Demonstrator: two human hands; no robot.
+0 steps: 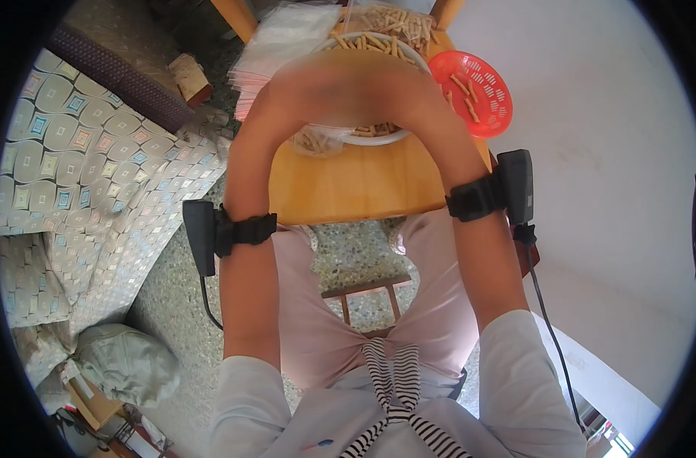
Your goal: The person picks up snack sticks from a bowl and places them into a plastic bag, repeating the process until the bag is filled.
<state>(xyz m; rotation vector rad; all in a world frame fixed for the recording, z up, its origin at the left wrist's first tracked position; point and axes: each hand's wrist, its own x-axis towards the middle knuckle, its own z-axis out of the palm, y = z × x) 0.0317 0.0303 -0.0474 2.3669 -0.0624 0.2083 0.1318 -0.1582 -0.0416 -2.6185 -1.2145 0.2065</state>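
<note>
Over a white bowl (372, 140) of short tan sticks (369, 43), my left hand (306, 93) and my right hand (397, 90) come close together. Both are smeared by blur, so their fingers and anything between them cannot be made out. Under my left wrist, a clear plastic bag (317, 143) with some tan sticks in it lies against the bowl's near side. To the right of my right hand, a red plastic basket (502, 114) holds several of the sticks. The middle of the bowl is hidden behind my hands.
A stack of clear plastic bags (287, 38) lies at the wooden table's (355, 183) left side. Behind the bowl rests a larger bag of sticks (397, 24). Patterned cloth (96, 153) hangs at left, and a white wall (592, 153) stands at right. Black devices are strapped to both forearms.
</note>
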